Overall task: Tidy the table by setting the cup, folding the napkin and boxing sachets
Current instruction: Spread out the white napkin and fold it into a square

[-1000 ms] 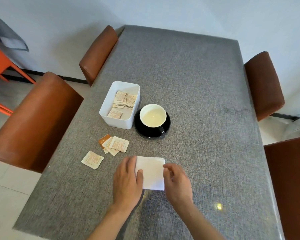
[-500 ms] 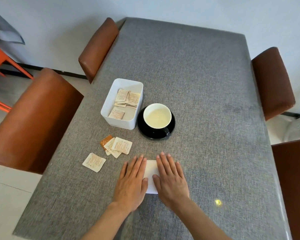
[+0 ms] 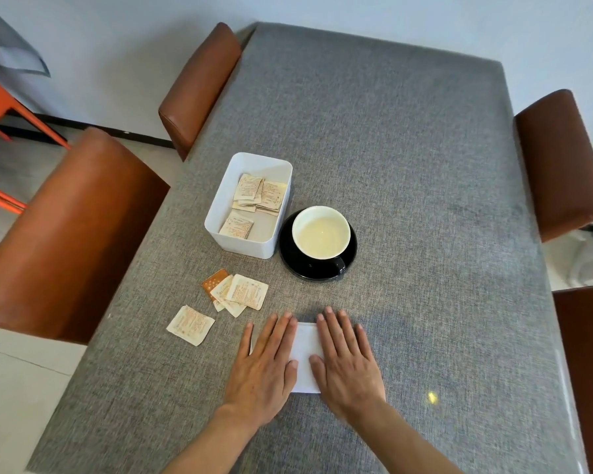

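The folded white paper napkin (image 3: 305, 357) could pop open or slide on the grey cloth-covered bench (image 3: 408, 165) if the hands lift too fast, and a wide sweep might bump the loose little paper sachets (image 3: 240, 292) lying just beside it. The left hand (image 3: 264, 367) and the right hand (image 3: 346, 367) are both spread flat, fingers wide, pressing on the napkin and holding nothing

Bright even daylight; small glare spot on table (image 3: 432, 397); wide-angle edge distortion.

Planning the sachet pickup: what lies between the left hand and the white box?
Loose sachets lie on the table between left hand and white box, in the head view.
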